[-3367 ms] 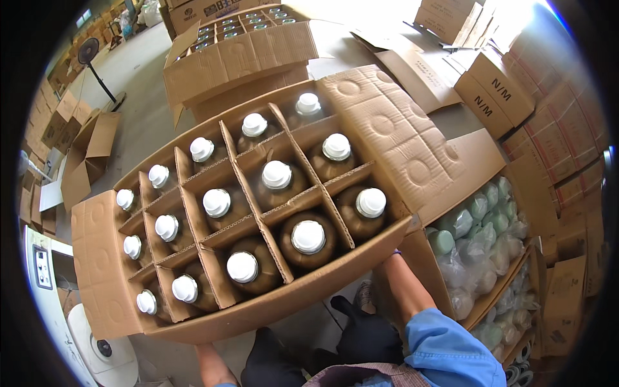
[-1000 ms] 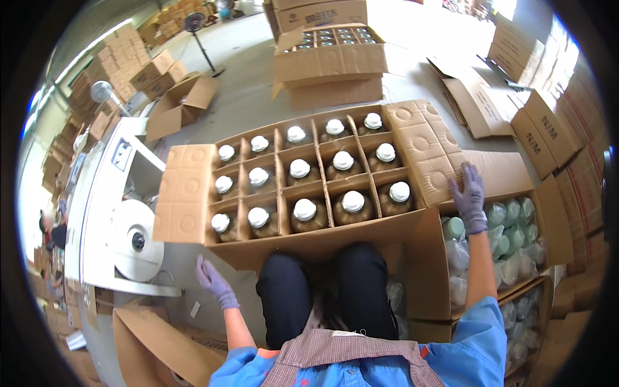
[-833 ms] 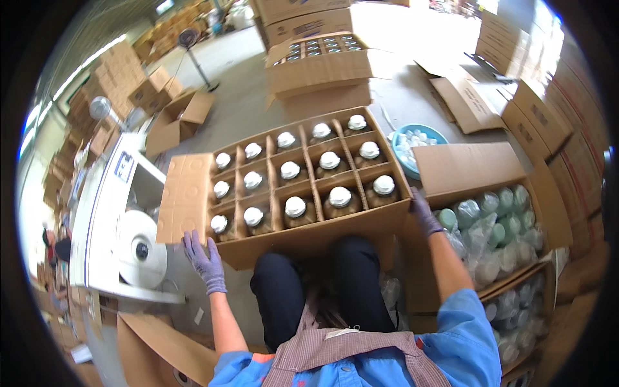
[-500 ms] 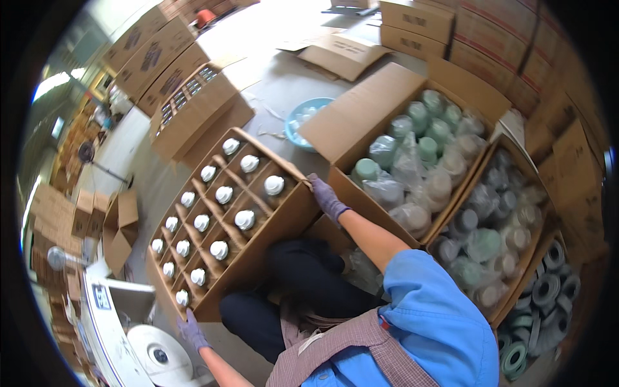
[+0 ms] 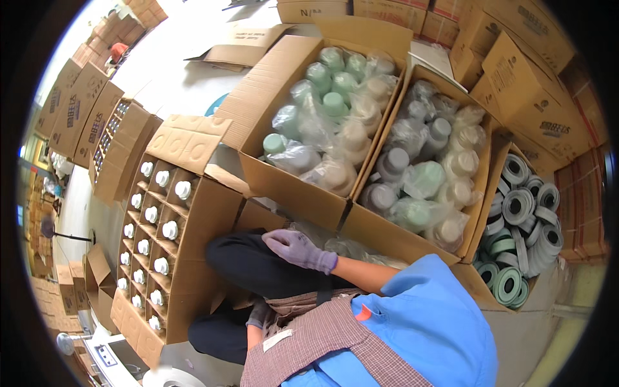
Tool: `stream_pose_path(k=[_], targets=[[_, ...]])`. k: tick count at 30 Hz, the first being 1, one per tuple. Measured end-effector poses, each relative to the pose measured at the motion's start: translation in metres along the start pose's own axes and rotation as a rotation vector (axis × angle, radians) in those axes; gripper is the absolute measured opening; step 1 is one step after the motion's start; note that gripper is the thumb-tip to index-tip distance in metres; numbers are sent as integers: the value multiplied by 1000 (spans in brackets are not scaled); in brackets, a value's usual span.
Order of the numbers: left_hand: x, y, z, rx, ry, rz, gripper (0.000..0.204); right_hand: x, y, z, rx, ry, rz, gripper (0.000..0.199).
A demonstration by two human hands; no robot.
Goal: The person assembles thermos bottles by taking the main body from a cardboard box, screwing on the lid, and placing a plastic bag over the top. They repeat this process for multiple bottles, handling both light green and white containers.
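At the frame's left, the box of bottles (image 5: 169,238) looked heavy and stiff, best gripped by its walls. The right hand (image 5: 298,248) hovered nearby, fingers loosely together; the left hand (image 5: 259,314) lay half hidden, its fingers unclear.

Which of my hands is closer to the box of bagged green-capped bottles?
The right hand, resting on the lap just below the box of bagged bottles. The left hand lies lower, by the apron, farther from it.

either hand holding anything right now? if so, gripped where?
Nothing held. The right hand, in a purple glove, rests open on the person's dark-trousered knee. The left hand sits low by the lap, empty as far as can be seen, beside the partitioned bottle carton.
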State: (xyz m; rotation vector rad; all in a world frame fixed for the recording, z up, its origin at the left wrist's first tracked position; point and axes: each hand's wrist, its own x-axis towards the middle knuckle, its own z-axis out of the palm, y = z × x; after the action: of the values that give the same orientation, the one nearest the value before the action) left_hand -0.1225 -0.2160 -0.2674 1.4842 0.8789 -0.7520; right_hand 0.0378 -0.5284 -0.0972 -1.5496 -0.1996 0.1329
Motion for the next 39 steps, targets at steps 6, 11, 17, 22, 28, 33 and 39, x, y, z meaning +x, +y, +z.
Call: stream_pose_path(k=[6,11,17,22,28,33,39], targets=[[-135,113,-28,-599,143,660,35,-59,-9,-32,-45,-4,29,26],[-281,136,-47,-248,1192,947,39,-45,-18,-13,-232,-203,-292,36],[-231,-14,-105,404,1343,444,31,-31,-5,10,-485,-360,-664,36],[-259,114,-1,529,1279,736,37,-26,-24,24,-432,-363,-735,34],[-119,138,21,1107,599,612,72,-9,-29,68,-327,-446,-736,35],[-126,146,18,1488,432,197,57,15,-26,59,-324,-404,-665,29],[-126,139,52,1807,118,-74,27,43,-37,47,-202,-426,-711,28]])
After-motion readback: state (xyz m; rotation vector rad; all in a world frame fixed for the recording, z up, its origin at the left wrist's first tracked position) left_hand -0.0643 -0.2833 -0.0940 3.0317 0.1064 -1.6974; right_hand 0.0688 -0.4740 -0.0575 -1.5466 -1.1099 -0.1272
